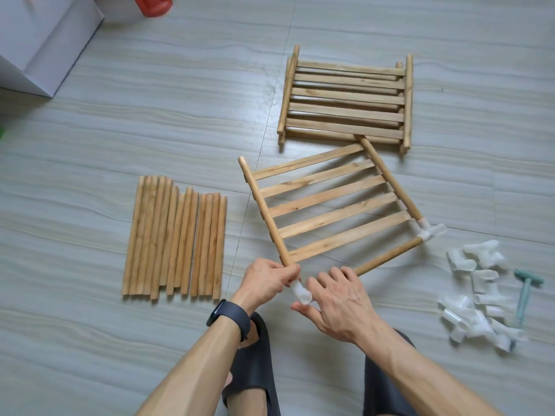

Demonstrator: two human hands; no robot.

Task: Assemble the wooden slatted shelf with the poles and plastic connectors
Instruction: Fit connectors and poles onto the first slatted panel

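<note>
A wooden slatted shelf panel (pixel 330 195) lies tilted on the floor in front of me. My left hand (pixel 267 279) grips the near end of its left side rail. A translucent plastic connector (pixel 301 292) sits on that end, and my right hand (pixel 339 301) holds it with thumb and curled fingers. A loose pole (pixel 390 256) runs along the panel's near edge from under my right hand to a second connector (pixel 428 231) on the right rail's end.
A stack of slatted panels (pixel 345 100) lies further back. Several loose poles (pixel 177 238) lie side by side at left. A heap of spare connectors (pixel 480 295) and a small green mallet (pixel 525 292) lie at right. A white box (pixel 39 40) stands far left. My dark slippers (pixel 255 364) are below.
</note>
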